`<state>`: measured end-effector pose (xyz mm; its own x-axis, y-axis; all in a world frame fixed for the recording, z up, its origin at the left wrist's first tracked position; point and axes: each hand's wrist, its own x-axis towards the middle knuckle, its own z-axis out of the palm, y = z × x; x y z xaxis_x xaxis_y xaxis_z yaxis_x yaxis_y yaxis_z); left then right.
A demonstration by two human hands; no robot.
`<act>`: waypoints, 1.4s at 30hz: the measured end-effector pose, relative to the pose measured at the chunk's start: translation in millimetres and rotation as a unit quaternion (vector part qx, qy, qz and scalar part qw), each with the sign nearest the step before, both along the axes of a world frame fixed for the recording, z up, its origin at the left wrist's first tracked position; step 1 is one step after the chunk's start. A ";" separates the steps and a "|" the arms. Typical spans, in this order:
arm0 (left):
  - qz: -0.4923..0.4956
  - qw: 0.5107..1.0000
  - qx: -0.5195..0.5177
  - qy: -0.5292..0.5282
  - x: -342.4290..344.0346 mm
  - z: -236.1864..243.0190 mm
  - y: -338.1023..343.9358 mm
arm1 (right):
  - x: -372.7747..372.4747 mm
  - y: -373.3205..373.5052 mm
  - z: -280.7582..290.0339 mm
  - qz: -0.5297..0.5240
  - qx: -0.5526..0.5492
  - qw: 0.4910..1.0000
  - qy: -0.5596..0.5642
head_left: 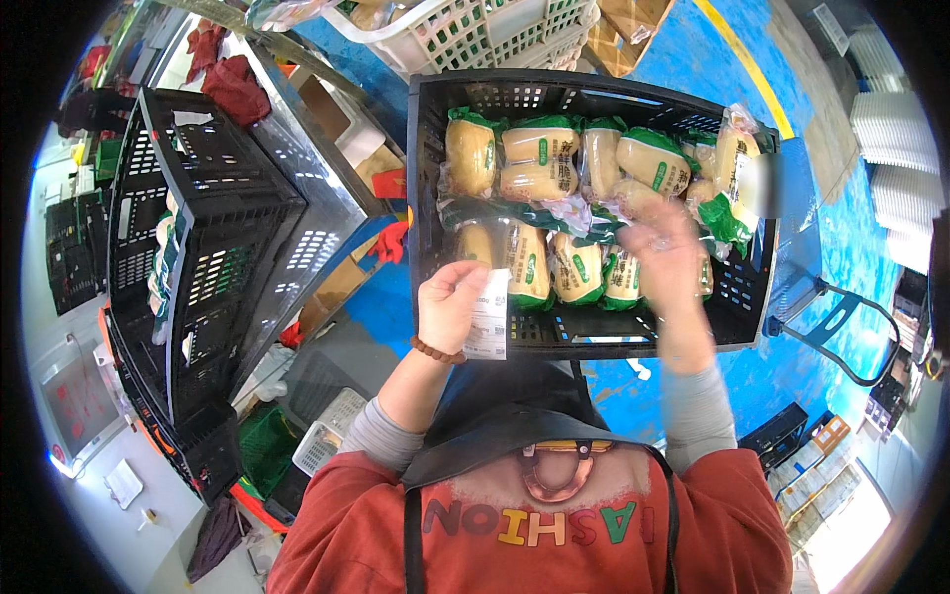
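Observation:
A black plastic crate [594,343] sits before me with several clear bags of pale lotus root [543,160], their ends green, in two rows. My left hand [445,309] is at the crate's near left edge, thumb and fingers closed on a strip of white printed labels [488,327] that hangs over the rim. Motion smears my right hand [661,243] above the middle right of the crate, over the bags. Its fingers are too blurred to show whether they hold anything. One bag [734,178] lies tilted high against the crate's right side.
More black crates [213,208] stand stacked at the left, beside a metal table [315,168]. A white basket [475,40] is beyond my crate. To the right, a dark handle [841,332] rises over the blue floor [618,401]. White stacked trays [896,148] are at far right.

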<state>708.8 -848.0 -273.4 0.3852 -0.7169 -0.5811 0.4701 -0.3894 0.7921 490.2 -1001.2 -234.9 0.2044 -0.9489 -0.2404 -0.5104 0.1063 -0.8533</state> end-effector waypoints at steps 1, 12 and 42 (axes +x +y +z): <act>-0.020 1.000 -0.011 -0.011 -1.2 1.1 0.2 | 20.4 29.1 -12.6 0.078 0.133 0.982 -0.111; -0.154 0.979 -0.094 -0.096 16.3 14.2 30.0 | 80.1 92.0 -33.2 0.188 0.093 0.948 -0.238; -0.325 0.897 -0.107 -0.280 40.8 12.9 63.1 | 121.3 45.7 -162.8 0.228 0.186 0.956 -0.015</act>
<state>749.6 -784.9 -260.5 0.0345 -0.9678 -0.2494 -0.2950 -0.2483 0.9227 611.5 -955.5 -397.8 0.5883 -0.6090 -0.5320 -0.5527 0.1773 -0.8143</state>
